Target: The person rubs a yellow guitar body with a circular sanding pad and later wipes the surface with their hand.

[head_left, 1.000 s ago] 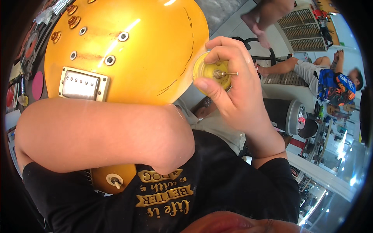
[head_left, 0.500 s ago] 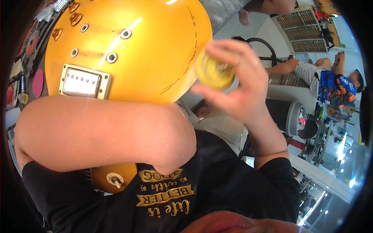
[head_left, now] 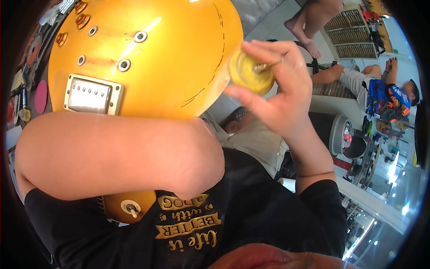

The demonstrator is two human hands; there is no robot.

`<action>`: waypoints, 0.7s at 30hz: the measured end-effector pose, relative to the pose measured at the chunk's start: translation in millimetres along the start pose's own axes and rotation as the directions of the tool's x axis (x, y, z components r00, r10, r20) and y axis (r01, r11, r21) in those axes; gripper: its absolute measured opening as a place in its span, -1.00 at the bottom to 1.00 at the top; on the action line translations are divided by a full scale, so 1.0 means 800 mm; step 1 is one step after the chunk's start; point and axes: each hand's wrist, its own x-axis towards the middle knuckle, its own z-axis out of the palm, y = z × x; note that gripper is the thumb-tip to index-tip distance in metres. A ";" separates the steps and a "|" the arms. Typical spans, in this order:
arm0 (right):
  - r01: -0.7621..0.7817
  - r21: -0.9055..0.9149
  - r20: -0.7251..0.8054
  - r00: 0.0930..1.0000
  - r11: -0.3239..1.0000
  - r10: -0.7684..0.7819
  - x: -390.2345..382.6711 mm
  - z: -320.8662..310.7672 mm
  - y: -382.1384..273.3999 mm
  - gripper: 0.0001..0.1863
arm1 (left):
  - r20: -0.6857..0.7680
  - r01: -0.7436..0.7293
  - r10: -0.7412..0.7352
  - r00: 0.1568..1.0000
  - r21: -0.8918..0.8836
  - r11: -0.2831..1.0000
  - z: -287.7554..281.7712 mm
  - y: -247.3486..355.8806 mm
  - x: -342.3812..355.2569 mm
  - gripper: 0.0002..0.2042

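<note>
At the far left edge, small tools and a pink disc (head_left: 40, 96) lie on a worktop (head_left: 18, 80), partly hidden. Next comes a gold guitar body (head_left: 179, 58), held against the person's chest, with a metal pickup (head_left: 92, 95), several round knobs and a small toggle switch (head_left: 131, 209) low down. The left forearm (head_left: 121, 154) lies across the guitar; the left hand is out of sight, so its fingers cannot be judged. Further right, the right hand (head_left: 282, 96) is raised just beside the guitar's edge, its fingers closed around a small round yellow pad (head_left: 251, 71). At the far right, another person sits on the floor.
</note>
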 end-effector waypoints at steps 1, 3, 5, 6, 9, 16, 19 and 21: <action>0.005 -0.067 -0.049 0.999 0.998 -0.008 0.005 -0.001 0.009 -0.26 | -0.010 0.013 -0.012 1.000 0.026 1.000 -0.002 -0.003 -0.001 -0.66; -0.012 -0.019 0.006 1.000 1.000 0.013 -0.007 -0.001 -0.014 -0.24 | -0.046 -0.003 0.003 0.999 -0.008 1.000 -0.003 -0.009 -0.006 -0.66; -0.039 0.057 0.073 0.997 0.998 0.034 -0.009 -0.002 -0.024 -0.21 | -0.076 -0.001 -0.004 0.997 -0.074 0.997 0.001 -0.002 -0.009 -0.65; -0.035 0.066 0.072 0.997 0.997 0.030 -0.006 -0.001 -0.014 -0.21 | -0.098 0.011 -0.016 0.995 -0.053 0.999 0.002 0.002 -0.009 -0.65; 0.018 -0.085 0.001 1.000 0.996 -0.018 -0.003 0.001 0.004 -0.19 | -0.056 -0.006 0.005 0.998 -0.009 1.000 -0.002 -0.005 -0.002 -0.64; 0.031 -0.040 0.019 0.999 0.999 -0.030 0.007 -0.005 0.005 -0.26 | -0.019 -0.004 0.004 1.000 0.025 1.000 -0.002 -0.003 -0.004 -0.64; -0.025 0.102 0.100 0.995 0.994 0.015 0.002 -0.008 -0.022 -0.29 | 0.026 -0.010 0.011 1.000 -0.034 0.999 -0.008 -0.005 -0.004 -0.64; -0.032 0.009 0.047 0.998 0.999 0.031 0.006 -0.007 0.002 -0.28 | -0.035 -0.006 0.005 0.999 -0.032 0.999 -0.004 -0.003 -0.009 -0.64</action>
